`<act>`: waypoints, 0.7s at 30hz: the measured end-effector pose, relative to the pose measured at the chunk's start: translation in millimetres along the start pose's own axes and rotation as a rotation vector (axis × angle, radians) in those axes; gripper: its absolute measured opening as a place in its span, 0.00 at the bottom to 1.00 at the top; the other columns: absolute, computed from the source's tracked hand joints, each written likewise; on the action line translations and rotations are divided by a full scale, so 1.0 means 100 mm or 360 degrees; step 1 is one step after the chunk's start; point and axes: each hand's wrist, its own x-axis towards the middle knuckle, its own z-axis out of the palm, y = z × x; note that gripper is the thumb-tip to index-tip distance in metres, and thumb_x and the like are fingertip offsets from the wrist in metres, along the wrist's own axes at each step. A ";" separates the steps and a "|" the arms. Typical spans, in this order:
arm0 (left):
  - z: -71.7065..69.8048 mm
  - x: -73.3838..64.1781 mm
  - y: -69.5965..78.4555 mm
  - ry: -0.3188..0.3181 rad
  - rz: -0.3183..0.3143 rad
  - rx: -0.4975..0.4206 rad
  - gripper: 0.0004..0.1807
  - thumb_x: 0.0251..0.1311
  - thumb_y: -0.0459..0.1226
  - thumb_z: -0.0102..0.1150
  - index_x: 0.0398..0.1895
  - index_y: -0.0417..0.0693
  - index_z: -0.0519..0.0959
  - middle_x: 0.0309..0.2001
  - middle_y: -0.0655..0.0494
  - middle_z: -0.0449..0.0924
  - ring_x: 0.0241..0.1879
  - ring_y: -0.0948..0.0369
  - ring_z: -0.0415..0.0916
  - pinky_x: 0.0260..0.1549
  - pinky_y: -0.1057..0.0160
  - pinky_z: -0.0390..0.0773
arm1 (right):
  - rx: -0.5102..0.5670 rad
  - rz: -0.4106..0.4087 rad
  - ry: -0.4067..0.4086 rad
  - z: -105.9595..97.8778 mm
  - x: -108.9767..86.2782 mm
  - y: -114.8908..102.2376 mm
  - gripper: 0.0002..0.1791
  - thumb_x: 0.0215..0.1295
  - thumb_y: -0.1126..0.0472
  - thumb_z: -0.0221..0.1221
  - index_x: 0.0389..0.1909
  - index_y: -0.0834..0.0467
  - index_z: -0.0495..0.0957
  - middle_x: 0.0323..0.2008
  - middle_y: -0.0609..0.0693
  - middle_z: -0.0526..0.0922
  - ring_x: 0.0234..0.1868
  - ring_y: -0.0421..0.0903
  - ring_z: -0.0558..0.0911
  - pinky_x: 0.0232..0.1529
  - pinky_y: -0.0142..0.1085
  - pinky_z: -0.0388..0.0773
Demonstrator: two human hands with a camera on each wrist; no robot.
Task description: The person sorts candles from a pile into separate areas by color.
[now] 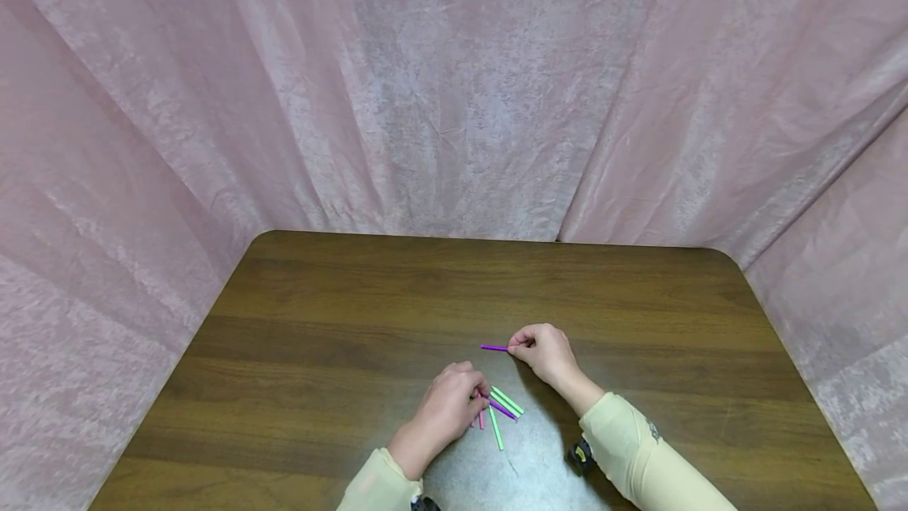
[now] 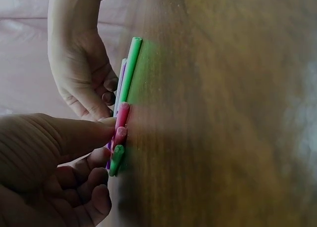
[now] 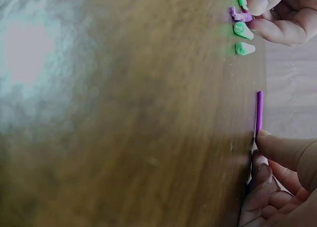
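Observation:
My right hand (image 1: 548, 355) pinches one end of a thin purple stick (image 1: 493, 348), which points left, low over or on the table. The right wrist view shows thumb and fingertip at the end of this purple stick (image 3: 259, 110). Nearer the front edge, my left hand (image 1: 443, 404) has its thumb and fingers at a small group of sticks. It seems to pinch a second purple stick (image 1: 503, 409), partly hidden by its fingertips. Around it lie several green sticks (image 1: 496, 428) and pink sticks (image 1: 481, 419). In the left wrist view, pink stick ends (image 2: 122, 133) touch or nearly touch the thumb.
The brown wooden table (image 1: 340, 298) has rounded far corners. Pink velvet curtains (image 1: 454, 101) hang behind it and along both sides. A dark wrist device (image 1: 580, 456) shows under the right sleeve (image 1: 624, 440).

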 end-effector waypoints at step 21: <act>0.00 0.01 0.00 -0.0032 -0.0034 -0.0002 0.07 0.46 0.33 0.73 0.23 0.53 0.82 0.24 0.65 0.70 0.29 0.67 0.68 0.28 0.67 0.71 | -0.0002 0.0004 0.0022 -0.01 0.00 -0.01 0.04 0.52 0.63 0.70 0.23 0.52 0.85 0.21 0.40 0.82 0.26 0.36 0.76 0.36 0.38 0.72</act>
